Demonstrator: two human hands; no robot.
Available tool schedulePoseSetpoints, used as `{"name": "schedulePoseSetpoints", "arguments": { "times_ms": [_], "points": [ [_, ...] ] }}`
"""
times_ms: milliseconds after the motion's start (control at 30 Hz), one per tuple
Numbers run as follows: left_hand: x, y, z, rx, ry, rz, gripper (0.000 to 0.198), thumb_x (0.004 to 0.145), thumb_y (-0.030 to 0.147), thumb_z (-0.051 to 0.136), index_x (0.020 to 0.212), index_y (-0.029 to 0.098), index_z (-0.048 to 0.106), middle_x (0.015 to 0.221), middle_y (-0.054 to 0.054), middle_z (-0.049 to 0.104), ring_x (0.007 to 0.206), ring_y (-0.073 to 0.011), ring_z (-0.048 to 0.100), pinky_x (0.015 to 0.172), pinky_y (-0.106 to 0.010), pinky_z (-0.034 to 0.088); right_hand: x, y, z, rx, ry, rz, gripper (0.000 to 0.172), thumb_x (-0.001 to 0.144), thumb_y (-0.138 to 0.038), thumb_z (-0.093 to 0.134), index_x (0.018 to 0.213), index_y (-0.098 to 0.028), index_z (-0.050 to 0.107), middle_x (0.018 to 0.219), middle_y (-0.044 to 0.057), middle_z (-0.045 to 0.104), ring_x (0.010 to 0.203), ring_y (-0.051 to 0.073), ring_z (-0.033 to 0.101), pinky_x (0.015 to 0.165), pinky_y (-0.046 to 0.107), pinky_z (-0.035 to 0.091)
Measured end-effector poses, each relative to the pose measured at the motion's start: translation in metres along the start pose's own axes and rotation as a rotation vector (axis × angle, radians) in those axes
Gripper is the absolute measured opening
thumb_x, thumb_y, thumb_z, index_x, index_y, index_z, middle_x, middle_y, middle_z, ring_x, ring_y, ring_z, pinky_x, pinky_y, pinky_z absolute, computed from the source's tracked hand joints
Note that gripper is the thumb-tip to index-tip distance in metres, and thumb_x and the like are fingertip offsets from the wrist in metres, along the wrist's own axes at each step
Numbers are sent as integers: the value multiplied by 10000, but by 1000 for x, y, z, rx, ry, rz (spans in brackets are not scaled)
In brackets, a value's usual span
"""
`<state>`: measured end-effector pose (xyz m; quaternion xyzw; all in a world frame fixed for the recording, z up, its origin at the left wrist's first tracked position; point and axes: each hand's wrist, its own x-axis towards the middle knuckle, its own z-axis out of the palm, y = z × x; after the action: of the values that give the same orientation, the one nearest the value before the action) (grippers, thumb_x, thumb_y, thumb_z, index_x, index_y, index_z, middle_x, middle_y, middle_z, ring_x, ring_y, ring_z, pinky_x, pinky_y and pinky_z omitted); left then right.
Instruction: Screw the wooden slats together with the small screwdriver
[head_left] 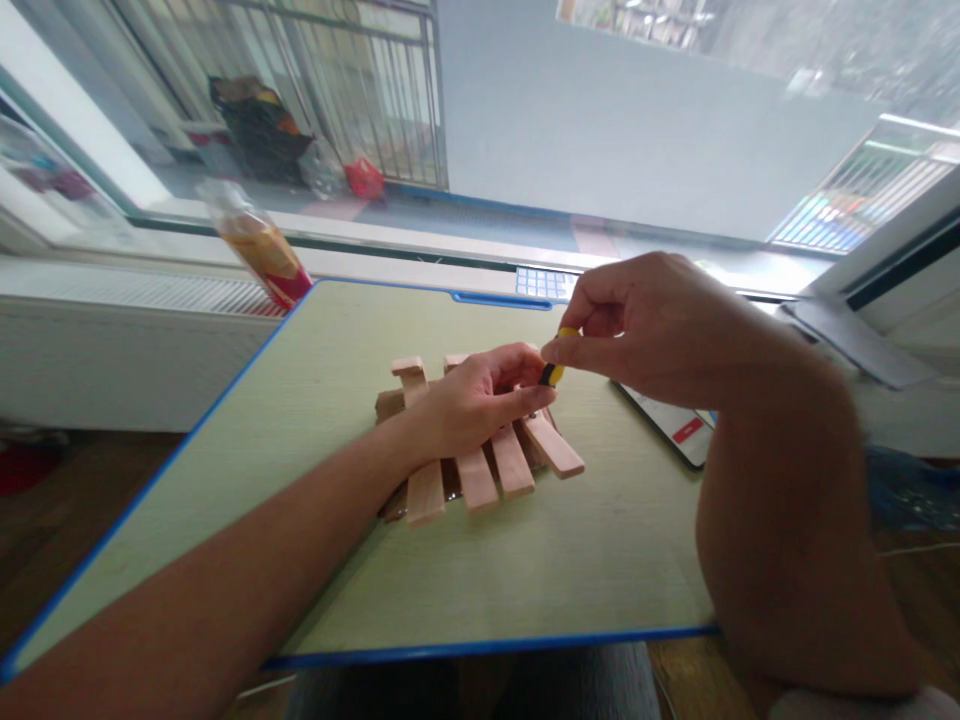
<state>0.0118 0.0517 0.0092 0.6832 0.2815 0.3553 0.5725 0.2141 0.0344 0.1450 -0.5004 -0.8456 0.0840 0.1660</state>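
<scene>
My right hand (630, 320) pinches a small yellow-and-black screwdriver (553, 372) between thumb and fingers, held at a slant over the right part of a wooden slatted piece (474, 480). Its tip is hidden. A small dark spot, perhaps a screw, shows on the wood just below. My left hand (480, 400) lies across the slats, fingers curled and thumb stretched to the screwdriver's lower end. What the left fingers grip is hidden. Several pale slats fan out toward me, with a brown, shiny strip beneath them.
A pale table (585, 570) with a blue edge carries the wood. At the right, partly behind my right forearm, lies a flat device or card (667, 420) with a red mark. A bottle (259, 245) stands beyond the left back corner. Behind the table is a window.
</scene>
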Motion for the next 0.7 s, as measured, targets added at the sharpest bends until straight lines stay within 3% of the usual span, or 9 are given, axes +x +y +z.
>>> {"name": "schedulePoseSetpoints", "arguments": {
  "times_ms": [233,467,700],
  "points": [
    [1,0,2,-23,2,15,317,936,399,752,1155,193,650,981,-22,663,855,-146,603,767,-285,486,0,1,0,3,-2,30,260,827,-401,770,663,-227,669,570,-19,520,531,108,357,492,340,278],
    [0,-4,3,-13,4,12,399,937,431,758,1240,195,648,1070,-58,716,898,-163,645,799,-310,511,4,5,4,-56,40,38,346,830,-419,775,622,-226,576,554,-22,472,563,124,362,519,352,264],
    [2,-4,3,36,49,18,404,907,427,782,1217,191,675,1088,-73,732,946,-192,673,848,-332,533,12,5,14,-82,96,-32,449,852,-530,728,620,-227,491,578,-30,454,571,121,311,531,342,240]
  ]
}}
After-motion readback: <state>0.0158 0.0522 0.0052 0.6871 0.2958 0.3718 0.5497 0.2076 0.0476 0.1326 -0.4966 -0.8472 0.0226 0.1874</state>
